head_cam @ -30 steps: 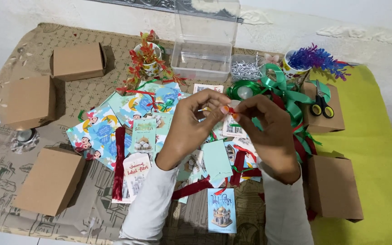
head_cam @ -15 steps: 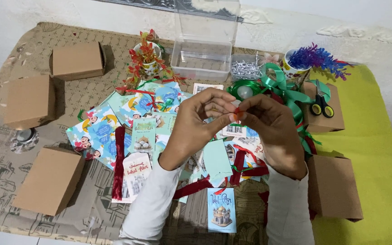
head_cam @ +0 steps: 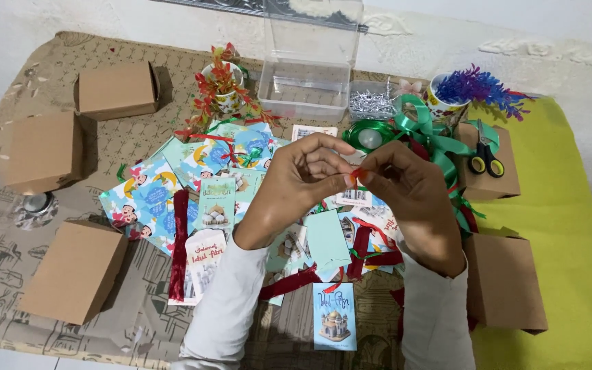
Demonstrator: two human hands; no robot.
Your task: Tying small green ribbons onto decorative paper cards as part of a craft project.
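Observation:
My left hand point(head_cam: 294, 183) and my right hand point(head_cam: 412, 195) meet above the middle of the table, fingertips pinched together on a thin red ribbon point(head_cam: 355, 174). A pale green tag point(head_cam: 326, 238) hangs below the hands; what holds it up is hidden. Under the hands lie several printed gift cards point(head_cam: 166, 185) and dark red ribbon strips point(head_cam: 179, 243). A card with a mosque picture point(head_cam: 334, 316) lies near the front edge between my sleeves.
Brown cardboard boxes point(head_cam: 77, 270) stand left and right point(head_cam: 508, 281). At the back are a clear plastic container point(head_cam: 306, 85), a green ribbon roll point(head_cam: 368, 136), silver shreds point(head_cam: 371, 103), scissors point(head_cam: 484, 154) on a box, and two cups with plastic plants point(head_cam: 222, 89).
My hands have drawn closer together, and the fingertips now pinch the red ribbon at one spot. The items on the table have not moved.

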